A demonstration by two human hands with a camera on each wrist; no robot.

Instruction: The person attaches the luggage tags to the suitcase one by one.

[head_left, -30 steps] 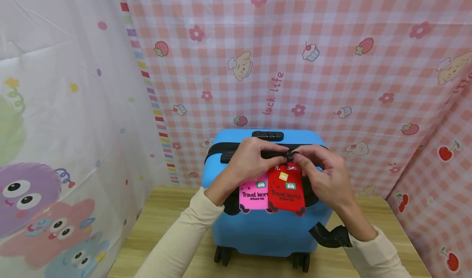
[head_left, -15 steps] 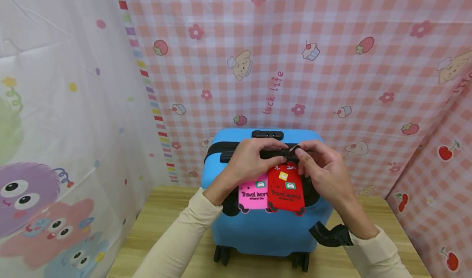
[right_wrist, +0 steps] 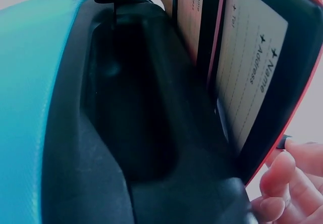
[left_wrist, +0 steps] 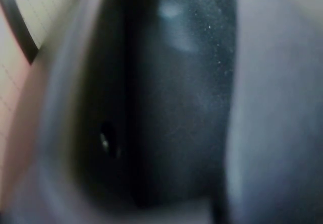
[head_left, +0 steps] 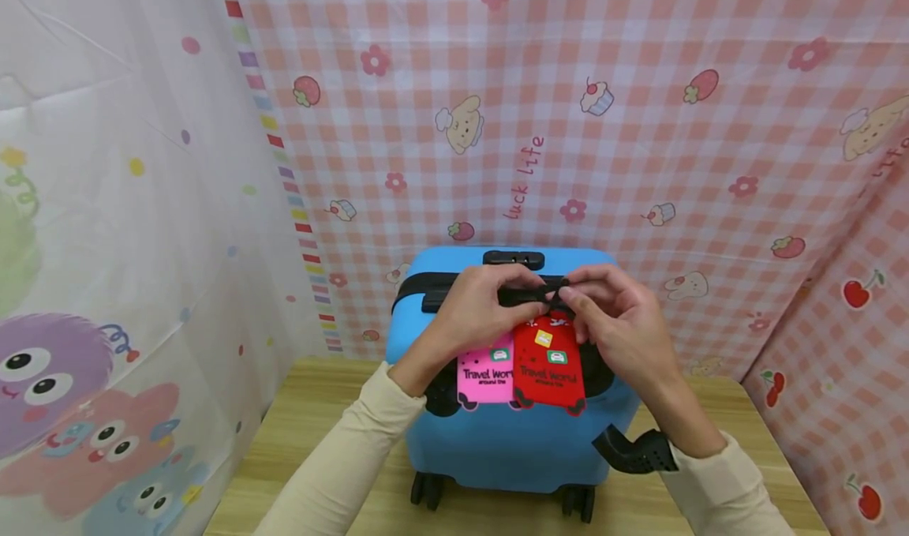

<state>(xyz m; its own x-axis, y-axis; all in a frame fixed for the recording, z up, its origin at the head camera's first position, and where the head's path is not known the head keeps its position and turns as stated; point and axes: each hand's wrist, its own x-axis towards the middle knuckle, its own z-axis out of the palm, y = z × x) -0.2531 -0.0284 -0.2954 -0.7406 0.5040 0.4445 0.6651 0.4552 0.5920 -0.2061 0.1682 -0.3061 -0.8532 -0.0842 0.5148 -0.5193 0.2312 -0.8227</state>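
A blue suitcase stands upright with its black handle toward me. From the handle hang a pink luggage tag and, overlapping it, a red luggage tag. My left hand pinches the red tag's black strap from the left, thumb below and forefinger above. Facing it, my right hand pinches the same strap between thumb and forefinger. In the right wrist view, the red tag's back shows a name and address card, with fingertips beyond it. The left wrist view shows mostly blurred black plastic.
The suitcase's wheels rest on a wood-grain tabletop. A combination lock sits on its top. Behind hangs a pink checked cloth, with a white cartoon cloth at left. A black wrist mount juts from the right sleeve.
The strap's end stood up at my right fingertips half a second ago and now lies lower between both hands. My right hand has shifted slightly left; the left barely moved.
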